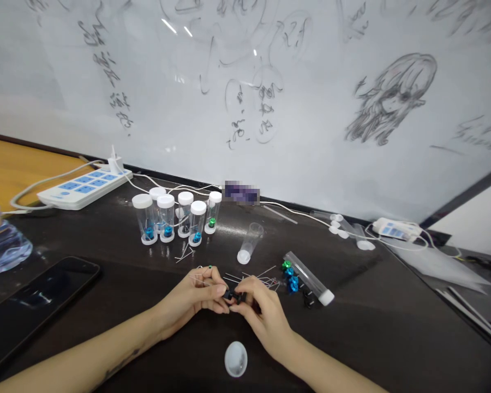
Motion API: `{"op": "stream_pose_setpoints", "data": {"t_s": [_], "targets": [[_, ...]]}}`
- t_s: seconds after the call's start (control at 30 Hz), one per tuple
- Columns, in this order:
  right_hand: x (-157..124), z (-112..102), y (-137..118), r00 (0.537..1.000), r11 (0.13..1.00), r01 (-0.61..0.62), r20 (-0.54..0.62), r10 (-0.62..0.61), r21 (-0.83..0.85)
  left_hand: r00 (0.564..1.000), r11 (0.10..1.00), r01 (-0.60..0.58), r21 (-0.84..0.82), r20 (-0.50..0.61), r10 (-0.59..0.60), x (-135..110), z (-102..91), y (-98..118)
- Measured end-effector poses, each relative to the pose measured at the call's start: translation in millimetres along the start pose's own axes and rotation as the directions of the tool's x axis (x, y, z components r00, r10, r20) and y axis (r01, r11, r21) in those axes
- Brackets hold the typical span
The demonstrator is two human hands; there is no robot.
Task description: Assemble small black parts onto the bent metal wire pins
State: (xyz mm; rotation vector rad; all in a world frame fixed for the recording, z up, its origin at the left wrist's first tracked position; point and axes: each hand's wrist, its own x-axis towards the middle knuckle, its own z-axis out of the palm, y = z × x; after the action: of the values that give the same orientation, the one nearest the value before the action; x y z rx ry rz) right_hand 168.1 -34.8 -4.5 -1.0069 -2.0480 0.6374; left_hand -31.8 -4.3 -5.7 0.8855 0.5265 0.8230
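Hands (264,314) pinch a black part (236,297) between them.

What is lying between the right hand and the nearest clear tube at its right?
In the head view, small blue parts, a green part and black pieces lie between the right hand and the tube.

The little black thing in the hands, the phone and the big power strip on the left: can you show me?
Black thing (235,297), head view: middle of its visible part.
Phone (40,304), head view: its dark screen.
Power strip (84,188), head view: its socketed top.
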Motion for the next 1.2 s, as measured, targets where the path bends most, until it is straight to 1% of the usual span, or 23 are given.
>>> {"op": "stream_pose_setpoints", "data": {"t_s": [0.1,0.17,0.3,0.47,0.63,0.83,0.97,1.03,1.2], "targets": [[0.9,-2.0,-1.4,0.997,0.997,-0.069,0.018,0.069,0.028,1.0,1.0,-0.007,-0.009,-0.014,0.006,-0.4,0.8,0.1],[1.3,-2.8,-2.3,0.995,0.996,-0.089,0.041,0.089,0.004,1.0,1.0,-0.007,-0.017,-0.016,0.007,-0.5,1.2,0.3],[1.7,-1.6,-3.9,0.994,0.993,-0.099,0.042,0.102,-0.066,1.0,1.0,-0.006,-0.013,-0.022,0.006,-0.2,0.6,1.0],[2.2,-0.3,-3.9,0.998,0.998,-0.058,0.002,0.058,-0.011,0.999,1.0,-0.01,-0.007,-0.03,0.009,-0.6,0.0,1.3],[2.6,-1.6,-3.5,0.993,0.992,-0.099,0.062,0.104,-0.082,1.0,1.0,-0.002,0.004,-0.023,0.002,-1.1,0.9,0.5],[1.9,0.7,-2.8,1.0,1.0,-0.023,0.006,0.023,-0.021,0.999,1.0,-0.014,-0.004,-0.04,0.014,0.2,-0.3,0.6],[2.3,-1.1,-2.3,0.996,0.996,-0.074,0.052,0.077,-0.05,1.0,1.0,0.0,-0.001,-0.022,0.0,-0.3,-1.0,-0.3],[2.3,-1.4,-1.9,0.995,0.994,-0.078,0.061,0.083,-0.074,1.0,1.0,-0.001,-0.006,-0.022,0.001,-0.6,-1.0,-0.5],[1.0,0.5,-1.0,1.0,0.997,0.0,0.013,0.001,-0.077,0.999,1.0,-0.004,-0.006,-0.042,0.004,-0.7,0.1,0.9]]}}
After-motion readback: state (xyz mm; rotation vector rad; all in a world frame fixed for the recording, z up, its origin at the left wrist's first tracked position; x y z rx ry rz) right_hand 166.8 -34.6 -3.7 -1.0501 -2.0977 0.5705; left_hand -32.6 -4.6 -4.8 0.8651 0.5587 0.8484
